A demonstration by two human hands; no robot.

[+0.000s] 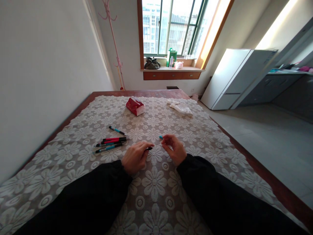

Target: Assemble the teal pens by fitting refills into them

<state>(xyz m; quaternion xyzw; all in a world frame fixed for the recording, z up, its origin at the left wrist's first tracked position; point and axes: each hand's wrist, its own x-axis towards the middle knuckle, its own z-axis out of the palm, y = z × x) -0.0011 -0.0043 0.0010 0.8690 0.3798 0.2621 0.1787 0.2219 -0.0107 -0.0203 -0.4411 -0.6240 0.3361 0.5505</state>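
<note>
Two hands, one thin pen refill pinched between them over the lace tablecloth.

Your left hand is closed on the dark end of the pen refill, and your right hand pinches the pale end with fingertips drawn tight; whether the small blue cap touches those fingers is hard to tell. Bend that slender piece and it could well kink or spring loose onto the patterned cloth, where it would be hard to spot. Off to your left lie the loose pens, apart from both hands, and farther up the table sits the red tissue pack.
</note>
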